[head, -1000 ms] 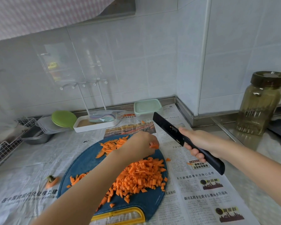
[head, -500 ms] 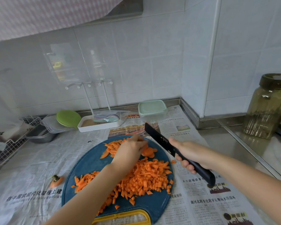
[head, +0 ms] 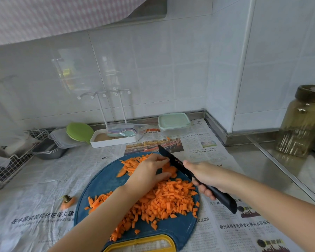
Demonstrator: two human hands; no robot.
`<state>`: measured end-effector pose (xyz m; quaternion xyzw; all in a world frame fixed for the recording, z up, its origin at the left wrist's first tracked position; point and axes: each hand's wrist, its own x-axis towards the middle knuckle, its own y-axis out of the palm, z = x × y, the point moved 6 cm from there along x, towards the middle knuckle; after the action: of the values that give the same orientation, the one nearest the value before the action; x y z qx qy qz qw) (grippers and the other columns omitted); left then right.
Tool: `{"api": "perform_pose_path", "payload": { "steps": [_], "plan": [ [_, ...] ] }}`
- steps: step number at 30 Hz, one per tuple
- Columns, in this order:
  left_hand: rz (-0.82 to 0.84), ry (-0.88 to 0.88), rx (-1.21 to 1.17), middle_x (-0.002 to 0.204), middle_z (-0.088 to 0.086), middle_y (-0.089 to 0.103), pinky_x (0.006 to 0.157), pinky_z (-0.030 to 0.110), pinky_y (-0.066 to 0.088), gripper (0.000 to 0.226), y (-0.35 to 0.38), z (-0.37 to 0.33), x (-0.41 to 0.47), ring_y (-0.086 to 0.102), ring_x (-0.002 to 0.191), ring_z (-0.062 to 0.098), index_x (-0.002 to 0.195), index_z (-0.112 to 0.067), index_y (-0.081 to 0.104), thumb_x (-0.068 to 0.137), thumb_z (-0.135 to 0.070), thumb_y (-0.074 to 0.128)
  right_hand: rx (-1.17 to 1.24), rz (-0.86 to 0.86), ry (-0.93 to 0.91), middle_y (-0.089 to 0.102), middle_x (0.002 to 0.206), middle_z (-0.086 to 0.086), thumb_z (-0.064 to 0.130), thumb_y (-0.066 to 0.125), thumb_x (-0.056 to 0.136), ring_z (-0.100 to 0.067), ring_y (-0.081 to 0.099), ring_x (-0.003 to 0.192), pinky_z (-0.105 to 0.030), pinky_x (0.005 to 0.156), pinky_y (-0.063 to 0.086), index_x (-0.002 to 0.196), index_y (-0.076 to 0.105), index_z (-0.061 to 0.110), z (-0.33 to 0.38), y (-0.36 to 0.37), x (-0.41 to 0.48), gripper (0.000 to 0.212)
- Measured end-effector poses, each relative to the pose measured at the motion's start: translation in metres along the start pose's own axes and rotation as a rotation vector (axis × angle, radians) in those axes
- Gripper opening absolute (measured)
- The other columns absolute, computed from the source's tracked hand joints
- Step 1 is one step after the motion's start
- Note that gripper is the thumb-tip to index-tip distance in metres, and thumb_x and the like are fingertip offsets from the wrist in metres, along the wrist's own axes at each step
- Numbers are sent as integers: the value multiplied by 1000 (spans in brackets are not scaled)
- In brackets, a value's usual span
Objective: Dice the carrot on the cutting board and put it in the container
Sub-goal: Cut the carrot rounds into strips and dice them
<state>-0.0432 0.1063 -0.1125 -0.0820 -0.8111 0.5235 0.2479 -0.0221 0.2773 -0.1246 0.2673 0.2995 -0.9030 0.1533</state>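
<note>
A round blue cutting board (head: 105, 180) with a yellow handle lies on newspaper. A heap of diced carrot (head: 169, 200) covers its middle and right. Carrot strips (head: 130, 163) lie at its far edge. My left hand (head: 149, 170) rests on some carrot slices (head: 169, 170) there, fingers curled over them. My right hand (head: 205, 177) grips the handle of a black knife (head: 173, 160), whose blade sits right beside my left fingers over the slices. A clear container with a mint green lid (head: 174, 122) stands by the back wall.
A cut carrot top (head: 67, 201) lies left of the board. At the back stand a white tray with a rack (head: 115, 138), a green lid (head: 79, 131) and a metal tin (head: 47, 151). A wire basket (head: 9, 166) is far left, a glass jar (head: 302, 122) far right.
My left hand carried a carrot piece from the right of the board to its far edge and set it down. The knife came down and left to meet my fingers.
</note>
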Motion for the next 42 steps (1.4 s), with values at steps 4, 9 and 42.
{"api": "perform_pose_path", "payload": {
  "steps": [4, 9, 42],
  "plan": [
    [-40, 25, -17, 127, -2, 53, 91, 7, 34, 49, 0, 1, -1, 53, 113, 10, 134, -17, 53, 88, -32, 65, -12, -6, -6, 44, 43, 1, 70, 30, 95, -13, 38, 33, -19, 40, 36, 72, 47, 13, 3, -6, 0, 64],
    [-78, 37, -64, 116, -2, 57, 88, 15, 45, 44, 0, 1, -3, 58, 102, 9, 126, -15, 58, 86, -32, 67, 12, 0, -43, 43, 43, 2, 69, 29, 95, -12, 37, 32, -20, 39, 35, 71, 46, 13, 14, -15, -5, 64],
    [28, 40, 20, 141, -4, 48, 94, 17, 40, 47, 4, -2, -1, 56, 116, 13, 139, -18, 47, 95, -34, 54, 31, 140, 101, 34, 44, 4, 65, 24, 98, -10, 29, 33, -17, 38, 30, 67, 40, 17, 18, -2, -8, 60]
  ]
}}
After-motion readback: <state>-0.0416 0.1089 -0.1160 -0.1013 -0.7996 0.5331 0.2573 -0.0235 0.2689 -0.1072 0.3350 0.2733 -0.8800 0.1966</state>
